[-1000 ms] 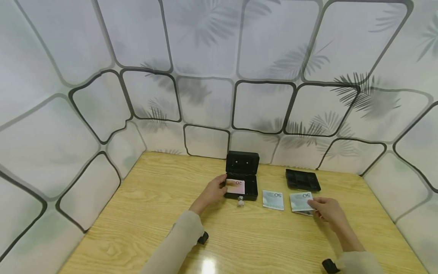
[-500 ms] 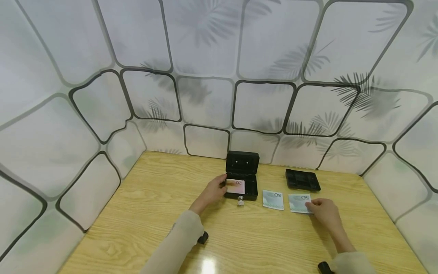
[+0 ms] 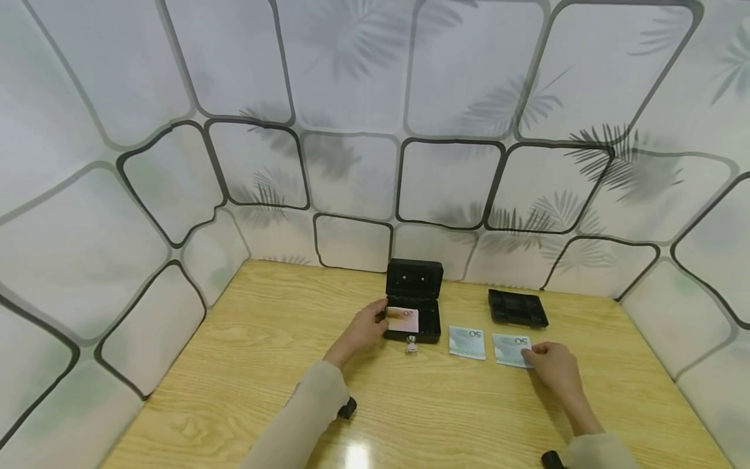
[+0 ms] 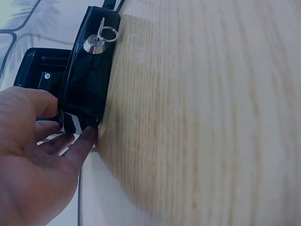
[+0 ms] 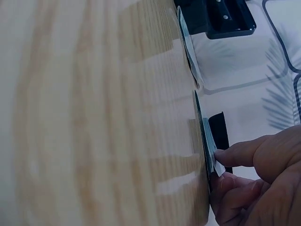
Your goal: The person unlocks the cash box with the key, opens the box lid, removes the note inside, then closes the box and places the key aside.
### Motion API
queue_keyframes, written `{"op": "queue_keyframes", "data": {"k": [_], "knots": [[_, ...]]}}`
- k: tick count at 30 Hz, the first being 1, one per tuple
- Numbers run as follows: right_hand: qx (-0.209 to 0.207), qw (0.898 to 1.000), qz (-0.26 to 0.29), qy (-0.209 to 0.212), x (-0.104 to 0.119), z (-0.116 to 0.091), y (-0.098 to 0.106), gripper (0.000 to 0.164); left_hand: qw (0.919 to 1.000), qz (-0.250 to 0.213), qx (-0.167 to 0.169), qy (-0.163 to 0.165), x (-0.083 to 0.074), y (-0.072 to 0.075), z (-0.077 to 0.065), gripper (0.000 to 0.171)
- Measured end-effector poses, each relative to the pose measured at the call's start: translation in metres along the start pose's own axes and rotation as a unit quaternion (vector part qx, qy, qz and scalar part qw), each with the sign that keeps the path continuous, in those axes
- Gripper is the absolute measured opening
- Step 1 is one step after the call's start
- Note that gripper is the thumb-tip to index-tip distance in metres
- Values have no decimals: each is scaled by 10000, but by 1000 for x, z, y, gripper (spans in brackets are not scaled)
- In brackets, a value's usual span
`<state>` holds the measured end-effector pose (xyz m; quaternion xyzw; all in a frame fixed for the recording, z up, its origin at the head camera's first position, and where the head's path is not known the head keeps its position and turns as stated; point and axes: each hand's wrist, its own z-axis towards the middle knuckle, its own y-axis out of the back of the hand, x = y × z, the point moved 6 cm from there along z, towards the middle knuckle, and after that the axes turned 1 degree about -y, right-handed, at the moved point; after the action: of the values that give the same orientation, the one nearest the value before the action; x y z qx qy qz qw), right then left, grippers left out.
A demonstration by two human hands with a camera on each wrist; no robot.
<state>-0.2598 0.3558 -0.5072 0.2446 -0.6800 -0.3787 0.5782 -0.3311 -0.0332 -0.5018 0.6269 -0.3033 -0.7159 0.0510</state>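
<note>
A small black cash box [image 3: 430, 319] stands with its lid [image 3: 414, 279] raised. A pink 20 banknote [image 3: 402, 320] lies inside it. My left hand [image 3: 364, 324] grips the box's left wall, thumb at the rim and fingers along the outside, as the left wrist view shows. Keys on a ring [image 4: 109, 34] hang from the lock [image 4: 95, 44] on the front. My right hand [image 3: 553, 366] pinches the right edge of a folded green 50 banknote [image 3: 508, 349] low over the table, thumb on top. Another green 50 banknote [image 3: 467, 342] lies between it and the box.
Behind the right-hand banknote sits a black coin tray [image 3: 518, 308] with compartments. The wooden table [image 3: 234, 365] meets a patterned wall covering [image 3: 354, 169] at the back and both sides.
My right hand has moved slightly left and toward me, bringing its banknote down. The part seen beneath that note earlier is now covered. My left hand stays on the box.
</note>
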Motion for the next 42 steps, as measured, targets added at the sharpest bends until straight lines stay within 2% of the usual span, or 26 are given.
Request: {"op": "queue_keyframes", "data": {"k": [8, 15, 21, 25, 31, 38, 42], "knots": [[-33, 9999, 0, -117, 2, -2, 1, 41, 9999, -84, -13, 74, 2, 0, -1, 56], [-83, 9999, 7, -131, 10, -8, 9, 50, 9999, -136, -13, 72, 0, 0, -2, 56], [-376, 9987, 291, 180, 31, -13, 21, 51, 9999, -106, -6, 66, 0, 0, -2, 55], [-348, 9963, 682, 388, 51, -14, 22, 49, 9999, -100, 19, 53, 1, 0, -1, 56], [26, 9897, 1301, 604, 88, -13, 9, 42, 9999, -102, 28, 50, 2, 0, -2, 56], [565, 9819, 1603, 840, 131, -9, -20, 38, 10000, -73, 21, 22, 1, 0, -1, 56], [742, 9797, 1572, 1000, 151, -2, -40, 37, 10000, -46, 14, -1, 1, 0, 0, 56]]}}
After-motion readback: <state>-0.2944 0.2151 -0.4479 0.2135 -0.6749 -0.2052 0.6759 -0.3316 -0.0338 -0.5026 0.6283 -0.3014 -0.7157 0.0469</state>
